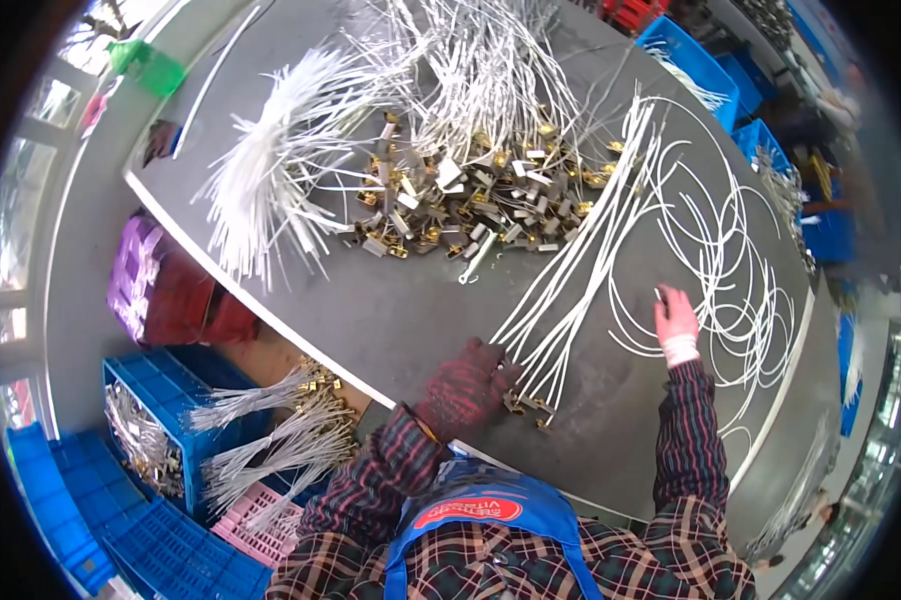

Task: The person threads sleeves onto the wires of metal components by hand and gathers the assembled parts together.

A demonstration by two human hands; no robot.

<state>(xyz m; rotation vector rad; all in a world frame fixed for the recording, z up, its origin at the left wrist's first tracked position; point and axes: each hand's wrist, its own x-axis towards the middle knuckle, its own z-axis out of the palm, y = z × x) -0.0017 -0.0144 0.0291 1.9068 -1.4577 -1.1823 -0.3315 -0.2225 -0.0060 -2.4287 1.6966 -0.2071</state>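
Left hand, dark red glove, sits near the close edge of the tabletop, fingers curled at the near end of the straight white wires. Can't tell if it's pinching them or just resting there. Small metal parts sit right beside its fingertips, at that same wire end. Right hand, pinkish with a white cuff, is farther out, fingers slightly bent, at the left side of the loose curved wires; can't tell if it has one gripped.

Room: gray surface shows between the two hands, and a wider strip runs from left hand up to the heap of metal pieces. Right side is tighter: wire loops reach close to the right edge. White-trimmed left edge drops off toward a blue crate below, well apart from the wires in work.
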